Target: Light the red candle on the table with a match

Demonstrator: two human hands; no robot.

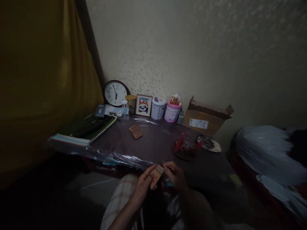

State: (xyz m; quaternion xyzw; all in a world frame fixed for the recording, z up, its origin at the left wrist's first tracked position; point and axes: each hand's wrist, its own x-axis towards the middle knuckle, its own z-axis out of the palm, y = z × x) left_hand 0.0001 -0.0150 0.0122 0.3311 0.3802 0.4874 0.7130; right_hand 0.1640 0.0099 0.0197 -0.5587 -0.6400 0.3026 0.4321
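Observation:
My left hand (143, 183) grips a tan matchbox (155, 177) with a greyish strip near its upper end, held above my lap by the table's front edge. Close to the box's top corner, the fingers of my right hand (176, 175) are pinched on a thin match (163, 163), of which only a tip shows. Beyond the right hand, a dark plate (183, 157) carries a standing red candle (179, 142) and a tilted, shadowed red candle (199, 145). A patterned dish (203, 139) beside it has several pale sticks (214, 147) lying over its edge.
A folded brown card (136, 131) lies mid-table. At the back stand a clock (116, 93), a bottle (125, 109), a framed panda picture (144, 105), two tubs (158, 109) and a cardboard box (203, 118). Green books (86, 129) lie left. Plastic film covers the table (153, 143).

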